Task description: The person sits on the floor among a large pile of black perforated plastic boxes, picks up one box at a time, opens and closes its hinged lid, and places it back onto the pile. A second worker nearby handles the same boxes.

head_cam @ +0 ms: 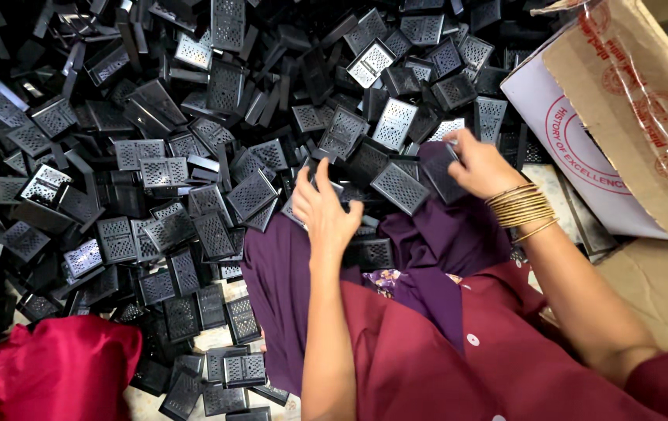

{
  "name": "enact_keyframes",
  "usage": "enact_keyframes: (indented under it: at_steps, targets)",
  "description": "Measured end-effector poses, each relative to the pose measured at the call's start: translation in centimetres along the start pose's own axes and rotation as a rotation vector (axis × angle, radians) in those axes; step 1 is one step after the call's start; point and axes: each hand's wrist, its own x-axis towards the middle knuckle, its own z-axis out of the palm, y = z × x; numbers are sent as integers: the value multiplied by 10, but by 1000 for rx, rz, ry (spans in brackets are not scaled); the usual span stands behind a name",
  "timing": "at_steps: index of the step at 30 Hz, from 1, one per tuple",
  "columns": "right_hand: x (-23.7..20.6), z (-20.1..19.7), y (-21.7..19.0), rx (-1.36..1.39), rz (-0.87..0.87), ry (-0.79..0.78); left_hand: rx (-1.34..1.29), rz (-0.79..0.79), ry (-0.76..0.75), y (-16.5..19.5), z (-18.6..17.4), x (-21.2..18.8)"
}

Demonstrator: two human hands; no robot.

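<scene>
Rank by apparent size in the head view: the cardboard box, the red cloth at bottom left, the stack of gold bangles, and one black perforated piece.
1. cardboard box, cut off by the frame
2. red cloth
3. stack of gold bangles and one black perforated piece: these look alike, so unranked.

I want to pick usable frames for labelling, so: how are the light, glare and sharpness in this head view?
Head view: even, soft light with no hard shadows; pale glare on several black perforated parts; tape on the cardboard box shines; left hand and right hand fairly sharp; red cloth at the lower left looks soft.
</scene>
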Motion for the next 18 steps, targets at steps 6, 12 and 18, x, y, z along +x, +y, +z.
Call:
enact_keyframes:
  at_steps: [6, 12, 18]
  targets:
    - [-9, 14, -15, -310, 90, -141, 54, 204, 5, 17, 28, 17]
    - [2, -6, -29, -235, 81, -102, 64, 134, 21, 15, 21, 21]
    - [82, -16, -61, 467, 208, -44, -116, 71, 250, 16, 18, 18]
